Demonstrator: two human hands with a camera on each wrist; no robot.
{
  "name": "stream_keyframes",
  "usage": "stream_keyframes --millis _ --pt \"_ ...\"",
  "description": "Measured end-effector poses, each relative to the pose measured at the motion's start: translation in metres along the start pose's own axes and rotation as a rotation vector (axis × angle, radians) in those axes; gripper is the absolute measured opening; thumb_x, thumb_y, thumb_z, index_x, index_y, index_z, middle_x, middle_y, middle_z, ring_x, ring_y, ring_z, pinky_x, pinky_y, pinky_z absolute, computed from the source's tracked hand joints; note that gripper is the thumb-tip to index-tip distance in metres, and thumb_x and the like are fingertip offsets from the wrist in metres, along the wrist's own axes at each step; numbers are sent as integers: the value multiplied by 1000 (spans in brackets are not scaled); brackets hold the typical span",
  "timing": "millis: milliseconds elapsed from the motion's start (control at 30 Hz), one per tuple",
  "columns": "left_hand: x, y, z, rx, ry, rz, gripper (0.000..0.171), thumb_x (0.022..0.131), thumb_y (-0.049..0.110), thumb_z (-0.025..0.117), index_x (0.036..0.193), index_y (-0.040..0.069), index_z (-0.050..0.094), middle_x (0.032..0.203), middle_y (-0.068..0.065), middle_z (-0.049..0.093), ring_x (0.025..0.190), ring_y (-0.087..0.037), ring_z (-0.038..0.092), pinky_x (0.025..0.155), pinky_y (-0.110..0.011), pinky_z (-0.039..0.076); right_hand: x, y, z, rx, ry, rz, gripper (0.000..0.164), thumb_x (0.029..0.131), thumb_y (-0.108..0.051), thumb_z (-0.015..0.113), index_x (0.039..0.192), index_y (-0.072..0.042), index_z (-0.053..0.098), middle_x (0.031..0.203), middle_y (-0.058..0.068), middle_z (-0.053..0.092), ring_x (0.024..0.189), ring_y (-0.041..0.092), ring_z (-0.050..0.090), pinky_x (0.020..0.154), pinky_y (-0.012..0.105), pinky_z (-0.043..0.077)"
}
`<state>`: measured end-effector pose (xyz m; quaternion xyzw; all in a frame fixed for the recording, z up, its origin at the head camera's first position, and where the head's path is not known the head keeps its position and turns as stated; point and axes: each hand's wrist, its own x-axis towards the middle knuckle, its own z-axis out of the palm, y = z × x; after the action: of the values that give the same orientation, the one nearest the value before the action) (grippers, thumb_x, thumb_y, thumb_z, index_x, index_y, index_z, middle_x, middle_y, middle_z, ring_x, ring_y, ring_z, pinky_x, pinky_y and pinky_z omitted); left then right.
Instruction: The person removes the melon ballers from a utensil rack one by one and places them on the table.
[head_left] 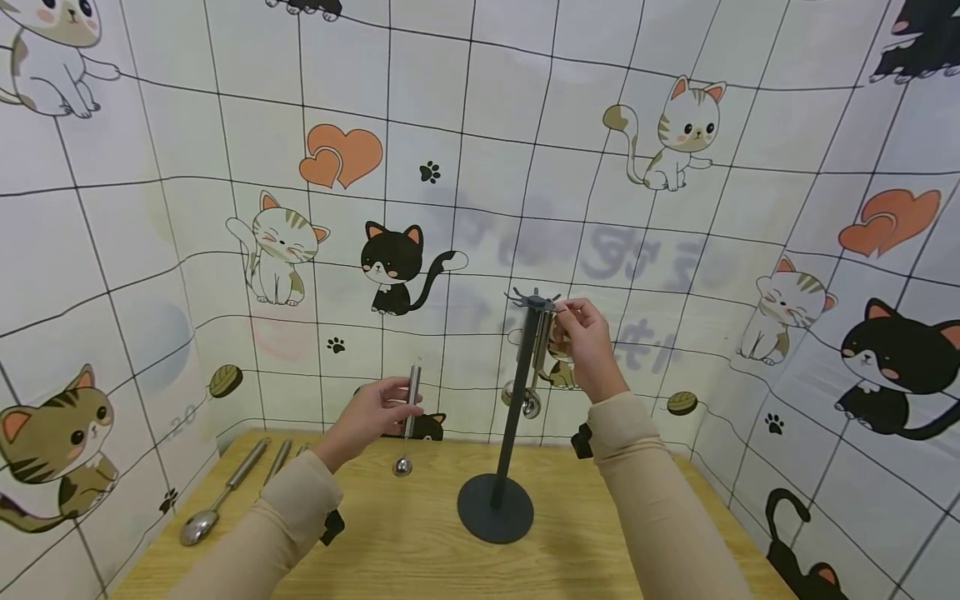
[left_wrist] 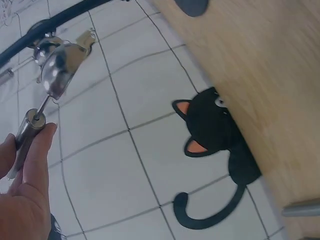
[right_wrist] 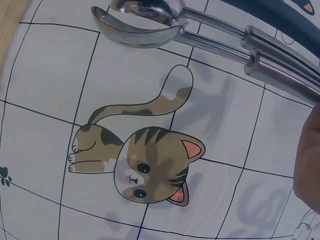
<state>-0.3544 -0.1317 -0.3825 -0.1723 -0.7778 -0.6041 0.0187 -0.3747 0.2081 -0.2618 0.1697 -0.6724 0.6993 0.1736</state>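
My left hand (head_left: pixel 375 412) pinches the steel handle of a metal spoon (head_left: pixel 414 392) between thumb and fingers. Its rounded bowl (left_wrist: pixel 59 72) hangs down, a little left of a dark grey utensil stand (head_left: pixel 517 400). Up at the stand's hook ring (head_left: pixel 536 300), my right hand (head_left: pixel 588 346) pinches the upper handle end of a hanging spoon (right_wrist: pixel 280 75). The right wrist view shows that spoon's curved bowl beside another metal utensil (right_wrist: pixel 220 21) on the stand. The right fingertips are mostly out of that wrist view.
On the wooden table's (head_left: pixel 405 542) left side lies a large metal spoon (head_left: pixel 225 492), with another steel handle (head_left: pixel 279 458) beside it, partly behind my left forearm. The stand's round base (head_left: pixel 495 512) rests on the table. A cat-print cloth (head_left: pixel 480 108) surrounds the back and sides.
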Motion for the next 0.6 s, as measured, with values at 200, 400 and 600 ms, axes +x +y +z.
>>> stream_keyframes --millis 200,400,600 --pt "-7 -18 -14 -10 24 -26 60 95 14 74 148 2 48 126 -17 67 110 -29 69 82 -48 60 -1 0 0 -12 3 4 19 105 -31 56 110 -13 56 85 4 47 72 18 44 66 33 49" --pt "-11 -33 -23 -13 26 -71 61 95 15 74 147 0 46 130 -22 63 108 -29 69 80 -43 61 0 2 -1 -13 0 -5 21 105 -32 57 111 -12 56 85 4 47 72 18 44 65 31 49" --pt "-14 -48 -27 -50 14 -102 47 99 4 65 142 -2 49 126 -20 66 110 -34 67 78 -45 60 0 2 -1 -3 -2 -11 20 105 -32 58 110 -13 57 84 4 48 72 18 45 66 32 49"
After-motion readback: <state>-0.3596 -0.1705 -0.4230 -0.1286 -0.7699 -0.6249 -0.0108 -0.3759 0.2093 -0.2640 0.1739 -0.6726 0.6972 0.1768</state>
